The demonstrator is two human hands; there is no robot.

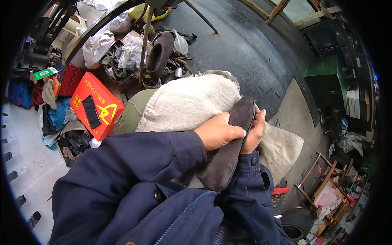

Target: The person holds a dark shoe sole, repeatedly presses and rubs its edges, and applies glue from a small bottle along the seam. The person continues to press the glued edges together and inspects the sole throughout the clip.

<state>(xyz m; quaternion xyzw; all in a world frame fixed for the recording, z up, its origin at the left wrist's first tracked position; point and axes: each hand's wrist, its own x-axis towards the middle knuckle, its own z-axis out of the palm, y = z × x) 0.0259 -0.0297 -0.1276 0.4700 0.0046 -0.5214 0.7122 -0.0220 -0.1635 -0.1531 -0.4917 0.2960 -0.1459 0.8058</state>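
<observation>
A dark brown suede shoe lies slantwise between my hands, over my lap. My left hand grips its middle from the left, the thumb pressed on its surface. From the other side, my right hand curls its fingers along the shoe's right edge. Part of that grip is hidden behind the shoe. Beneath the hands, a beige cloth with a frayed edge covers my knee, and its lower corner hangs to the right. Another dark shoe of similar look rests beyond my knee, among clutter.
On the left, a black phone lies on a red box. Plastic bags and loose tools crowd a metal stand's leg. A green metal box stands at the far right, with a wooden folding chair nearer.
</observation>
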